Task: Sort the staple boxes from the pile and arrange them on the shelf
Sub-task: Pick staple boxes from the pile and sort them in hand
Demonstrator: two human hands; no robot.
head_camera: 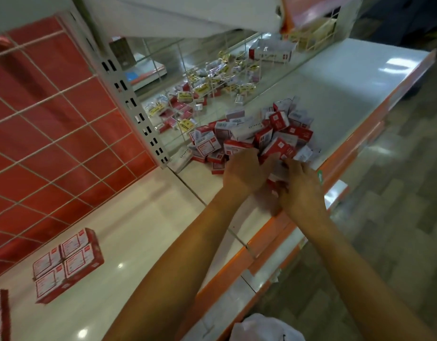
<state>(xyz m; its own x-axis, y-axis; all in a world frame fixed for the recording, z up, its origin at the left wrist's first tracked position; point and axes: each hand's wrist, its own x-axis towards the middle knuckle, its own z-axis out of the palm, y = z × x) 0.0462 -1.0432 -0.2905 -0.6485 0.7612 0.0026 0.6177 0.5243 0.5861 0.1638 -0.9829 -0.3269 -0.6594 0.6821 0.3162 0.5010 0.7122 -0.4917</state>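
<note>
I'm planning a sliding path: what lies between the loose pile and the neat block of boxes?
Between pile and block, only bare white shelf, crossed by one panel seam; the head view shows it.

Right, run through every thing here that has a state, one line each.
pile, loose and jumbled on the shelf.
staple boxes, a few gripped at the pile's near edge.
left hand, grips staple boxes.
right hand, fingers curled on staple boxes.
stacked block, neat, set at the shelf's left end.
packets, scattered further back.
</note>
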